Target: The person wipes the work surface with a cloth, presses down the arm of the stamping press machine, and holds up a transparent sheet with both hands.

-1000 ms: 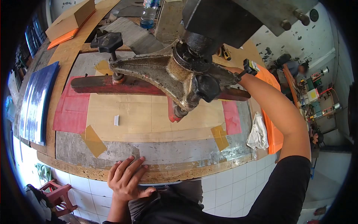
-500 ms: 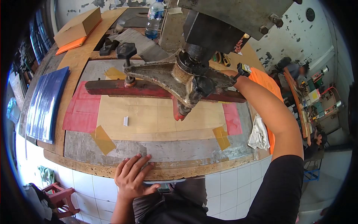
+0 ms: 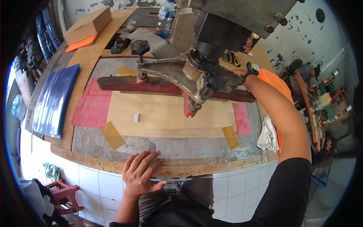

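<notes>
My left hand point(image 3: 140, 172) lies on the front edge of the work table, fingers stretched out and holding nothing. My right arm reaches around the right side of a metal press. My right hand point(image 3: 239, 73) is mostly hidden behind the press's arm, so its fingers do not show. The press head point(image 3: 196, 75) carries a long red bar point(image 3: 159, 86) across a tan sheet point(image 3: 162, 113). Pink sheets point(image 3: 92, 106) flank the tan one, and brown tape point(image 3: 112, 135) sticks near its front corners. A small white piece point(image 3: 136, 117) lies on the tan sheet.
Blue glossy sheets point(image 3: 56, 100) lie at the left, with a cardboard box point(image 3: 87, 25) behind them. A water bottle point(image 3: 165, 19) stands at the back. A white cloth point(image 3: 267, 134) and orange sheets point(image 3: 274, 81) are at the right. Another person point(image 3: 305, 72) is in the right background.
The camera view has shifted slightly, so the scene sits further right in the picture. Both hands keep about the same places relative to the table and press.
</notes>
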The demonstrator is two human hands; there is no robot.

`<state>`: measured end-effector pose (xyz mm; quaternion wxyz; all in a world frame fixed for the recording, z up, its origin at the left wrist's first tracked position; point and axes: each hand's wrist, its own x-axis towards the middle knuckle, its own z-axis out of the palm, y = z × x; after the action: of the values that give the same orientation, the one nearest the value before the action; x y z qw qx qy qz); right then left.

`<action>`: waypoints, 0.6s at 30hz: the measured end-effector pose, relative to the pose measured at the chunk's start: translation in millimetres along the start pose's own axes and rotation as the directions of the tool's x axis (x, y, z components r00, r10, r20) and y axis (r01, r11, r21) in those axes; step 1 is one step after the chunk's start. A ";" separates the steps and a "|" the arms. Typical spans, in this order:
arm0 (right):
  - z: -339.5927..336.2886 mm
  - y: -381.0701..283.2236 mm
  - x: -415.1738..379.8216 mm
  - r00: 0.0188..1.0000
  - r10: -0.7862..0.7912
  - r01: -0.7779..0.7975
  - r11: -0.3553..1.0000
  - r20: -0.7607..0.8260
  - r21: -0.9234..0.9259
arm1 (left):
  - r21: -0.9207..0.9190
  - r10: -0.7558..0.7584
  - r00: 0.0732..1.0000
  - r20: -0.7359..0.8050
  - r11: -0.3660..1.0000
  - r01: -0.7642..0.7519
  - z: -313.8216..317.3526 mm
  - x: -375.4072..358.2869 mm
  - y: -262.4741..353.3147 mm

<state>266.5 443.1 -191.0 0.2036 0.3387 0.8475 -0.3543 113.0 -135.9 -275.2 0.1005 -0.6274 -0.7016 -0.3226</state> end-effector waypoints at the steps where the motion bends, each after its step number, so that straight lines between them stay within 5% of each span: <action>1: -0.4 -0.8 3.1 1.000 0.003 -0.003 0.999 -0.015 -0.033 | -0.008 0.001 1.000 0.007 1.000 -0.001 -1.3 0.9 -0.2; 7: -3.7 11.0 -19.5 0.991 0.025 -0.045 0.987 -0.135 -0.151 | -0.012 0.019 1.000 -0.004 1.000 -0.019 -5.5 2.5 2.2; 8: -7.7 14.5 -27.2 0.989 0.023 -0.039 0.994 -0.148 -0.104 | -0.005 0.022 1.000 -0.003 1.000 -0.022 -6.7 3.5 2.7; 11: -19.9 21.2 -53.4 0.989 -0.014 0.081 0.887 -0.150 0.454 | -0.018 0.024 1.000 0.018 1.000 -0.024 -10.7 2.6 4.7; 13: 1.2 -2.4 -116.6 0.929 -0.043 0.176 0.926 -0.367 0.335 | -0.021 0.032 0.999 0.033 0.999 -0.031 -13.0 1.9 5.3; 14: 10.4 10.7 -125.7 0.871 -0.072 0.224 0.938 -0.486 0.263 | -0.023 0.029 0.999 0.040 0.999 -0.028 -13.1 1.6 5.1; 16: 70.1 -12.0 -170.7 0.538 -0.186 0.222 0.972 -0.823 -0.074 | -0.038 0.016 0.999 0.049 0.999 -0.015 -12.3 0.6 5.8; 18: 147.4 -56.4 -219.7 0.302 -0.260 0.336 0.929 -0.917 -0.153 | -0.047 0.002 0.999 0.039 0.999 0.000 -12.6 1.8 7.4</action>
<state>392.5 210.5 -134.5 -0.3884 0.3220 0.8480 -0.1620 116.3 -141.7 -262.1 0.0723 -0.6362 -0.6953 -0.3265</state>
